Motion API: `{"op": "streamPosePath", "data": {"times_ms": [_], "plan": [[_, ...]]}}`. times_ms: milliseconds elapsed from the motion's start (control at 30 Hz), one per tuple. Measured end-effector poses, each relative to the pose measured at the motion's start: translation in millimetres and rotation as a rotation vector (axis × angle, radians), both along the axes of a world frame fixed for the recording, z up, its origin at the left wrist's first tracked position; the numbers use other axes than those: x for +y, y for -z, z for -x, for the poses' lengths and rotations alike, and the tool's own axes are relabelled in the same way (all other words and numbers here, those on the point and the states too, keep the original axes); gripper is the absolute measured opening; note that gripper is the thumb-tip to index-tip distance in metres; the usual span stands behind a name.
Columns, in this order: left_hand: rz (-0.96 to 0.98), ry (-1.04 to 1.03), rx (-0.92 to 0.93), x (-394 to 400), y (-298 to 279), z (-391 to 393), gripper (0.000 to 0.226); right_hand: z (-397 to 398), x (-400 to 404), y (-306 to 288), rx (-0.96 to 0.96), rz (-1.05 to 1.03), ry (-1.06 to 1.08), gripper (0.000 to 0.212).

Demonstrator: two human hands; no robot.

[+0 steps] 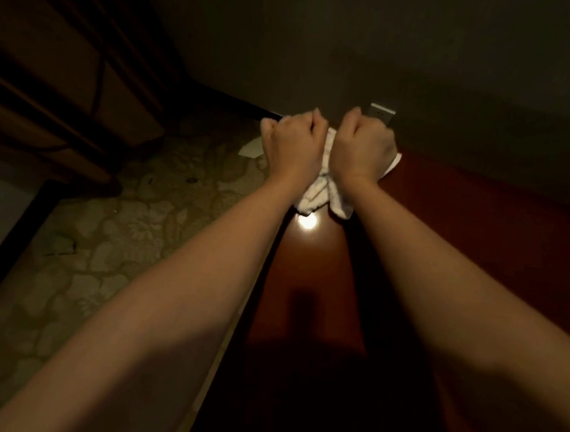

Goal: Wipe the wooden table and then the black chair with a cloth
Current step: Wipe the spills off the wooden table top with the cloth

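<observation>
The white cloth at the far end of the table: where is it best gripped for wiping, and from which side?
The cloth lies bunched on the wooden table, its upper part already clenched by the left hand and right hand. Best to grip that gathered upper bunch from above, probably leaving the loose tails nearest the person free to drag flat across the surface.

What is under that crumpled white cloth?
The crumpled white cloth lies on the glossy reddish-brown wooden table, near its far left corner. Both fists, left hand and right hand, grip it. The wood directly beneath is hidden.
</observation>
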State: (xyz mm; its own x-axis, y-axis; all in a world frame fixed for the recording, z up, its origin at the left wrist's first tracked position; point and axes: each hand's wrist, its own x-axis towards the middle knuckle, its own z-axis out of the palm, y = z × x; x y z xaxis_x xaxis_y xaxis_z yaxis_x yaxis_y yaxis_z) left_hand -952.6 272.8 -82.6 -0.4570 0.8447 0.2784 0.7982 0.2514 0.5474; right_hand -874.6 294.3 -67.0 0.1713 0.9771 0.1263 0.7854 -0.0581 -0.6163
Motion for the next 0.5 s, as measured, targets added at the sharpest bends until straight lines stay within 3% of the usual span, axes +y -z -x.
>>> {"op": "streamPosePath", "data": {"times_ms": [267,500], "plan": [[0.066,-0.009,0.088,37.9,-3.1,4.1,0.042,7.7,33.0,-1.1,-0.001,-0.005,0.023,0.046],[0.031,-0.03,0.073,-32.1,2.8,2.9,0.048,6.5,-30.4,2.2,0.021,-0.04,-0.022,0.049]]}}
